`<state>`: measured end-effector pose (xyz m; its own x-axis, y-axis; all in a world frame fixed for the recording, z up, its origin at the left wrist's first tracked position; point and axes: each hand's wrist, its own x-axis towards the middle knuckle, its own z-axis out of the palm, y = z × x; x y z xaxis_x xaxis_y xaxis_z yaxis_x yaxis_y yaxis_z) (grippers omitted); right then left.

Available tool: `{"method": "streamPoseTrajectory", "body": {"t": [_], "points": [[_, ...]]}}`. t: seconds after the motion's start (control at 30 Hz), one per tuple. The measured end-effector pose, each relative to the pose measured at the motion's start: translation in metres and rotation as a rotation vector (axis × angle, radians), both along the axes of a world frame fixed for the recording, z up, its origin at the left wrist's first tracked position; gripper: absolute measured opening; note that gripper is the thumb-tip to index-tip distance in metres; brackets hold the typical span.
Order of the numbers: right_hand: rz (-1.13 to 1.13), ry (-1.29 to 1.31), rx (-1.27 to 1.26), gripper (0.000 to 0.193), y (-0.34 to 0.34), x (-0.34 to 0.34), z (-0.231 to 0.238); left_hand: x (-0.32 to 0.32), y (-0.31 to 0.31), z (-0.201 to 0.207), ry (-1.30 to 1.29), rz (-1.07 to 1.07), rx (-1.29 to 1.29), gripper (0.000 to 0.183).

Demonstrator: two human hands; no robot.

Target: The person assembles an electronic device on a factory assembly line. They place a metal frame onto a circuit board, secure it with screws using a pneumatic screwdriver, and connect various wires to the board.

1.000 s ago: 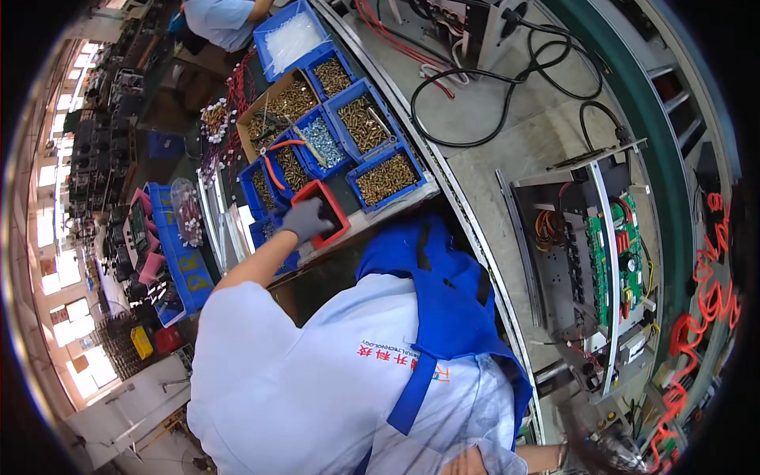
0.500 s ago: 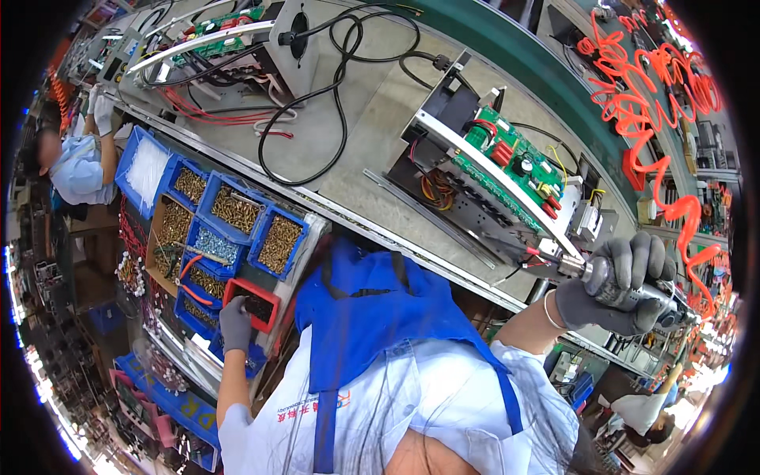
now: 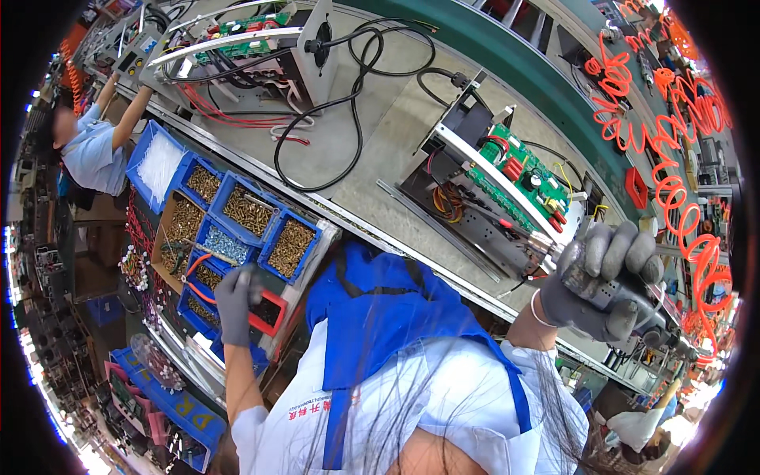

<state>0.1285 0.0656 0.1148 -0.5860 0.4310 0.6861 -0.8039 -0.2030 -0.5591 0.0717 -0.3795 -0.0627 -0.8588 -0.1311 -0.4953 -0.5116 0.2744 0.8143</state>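
Observation:
My right hand (image 3: 609, 281), in a grey glove, is wrapped round a pneumatic screwdriver (image 3: 584, 279). The front of the tool points left, close to the lower right corner of an open metal chassis (image 3: 483, 229) that carries a green circuit board (image 3: 518, 170). Above the parts bins is my gloved left hand (image 3: 234, 305), its fingers drawn together and partly blurred. Anything pinched in them is too small to make out. Just right of that hand sits a red bin (image 3: 279, 323), partly covered by it.
Blue bins (image 3: 289, 273) of brass-coloured and silvery screws stand at left, beside a cardboard box (image 3: 165, 265). A second chassis (image 3: 317, 79) with a black cable (image 3: 360, 119) lies on the bench (image 3: 388, 142). Orange coiled hoses (image 3: 673, 190) hang at right. A co-worker (image 3: 99, 150) works at far left.
My left hand has lifted out of the red bin and moved up. My right hand has shifted slightly left with the screwdriver, whose front now overlaps the chassis corner. The whole view has shifted slightly.

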Motion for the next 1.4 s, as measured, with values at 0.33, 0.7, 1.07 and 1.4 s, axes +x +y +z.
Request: {"method": "streamPoseTrajectory", "body": {"t": [0.33, 0.7, 1.07, 1.4], "points": [[-0.014, -0.039, 0.029, 0.043, -0.022, -0.01, -0.015, -0.049, 0.24, 0.016, -0.287, -0.336, 1.375, 0.033], [-0.084, -0.09, 0.08, 0.049, -0.031, -0.004, -0.026, -0.049, 0.256, 0.012, -0.448, -0.348, 1.659, 0.028], [-0.145, -0.101, 0.124, 0.045, -0.042, -0.017, -0.021, -0.052, 0.259, 0.009, -0.46, -0.334, 1.725, 0.03], [-0.159, -0.124, 0.126, 0.045, -0.036, -0.023, -0.018, -0.052, 0.268, 0.023, -0.45, -0.329, 1.47, 0.027]]}}
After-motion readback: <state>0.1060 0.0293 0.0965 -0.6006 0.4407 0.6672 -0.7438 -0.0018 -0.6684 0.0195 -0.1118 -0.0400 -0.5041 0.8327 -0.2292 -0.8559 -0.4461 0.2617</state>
